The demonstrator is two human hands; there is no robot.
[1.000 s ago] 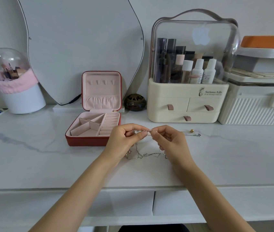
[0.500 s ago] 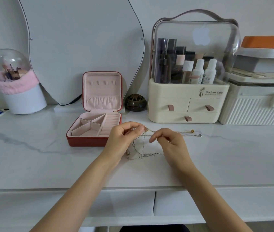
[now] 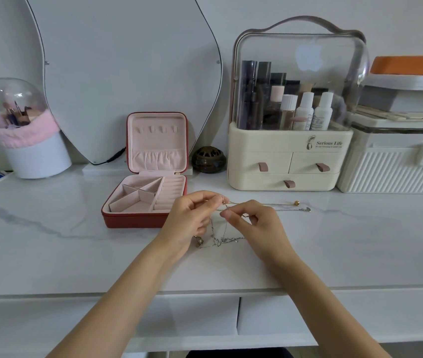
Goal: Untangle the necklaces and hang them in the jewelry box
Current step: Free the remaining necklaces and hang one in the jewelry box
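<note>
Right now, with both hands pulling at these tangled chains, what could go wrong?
1. The left hand and right hand pinch the necklaces close together; tugging may tighten the knot.
2. The loose ends with the gold bead could drag along the tabletop and snag again.

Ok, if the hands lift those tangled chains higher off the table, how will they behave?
Likely limp: the necklaces sag in loose loops below the left hand and right hand pinching them. Probably light, since a fingertip pinch holds them. The gold bead end on the table may drag and snag.
</note>
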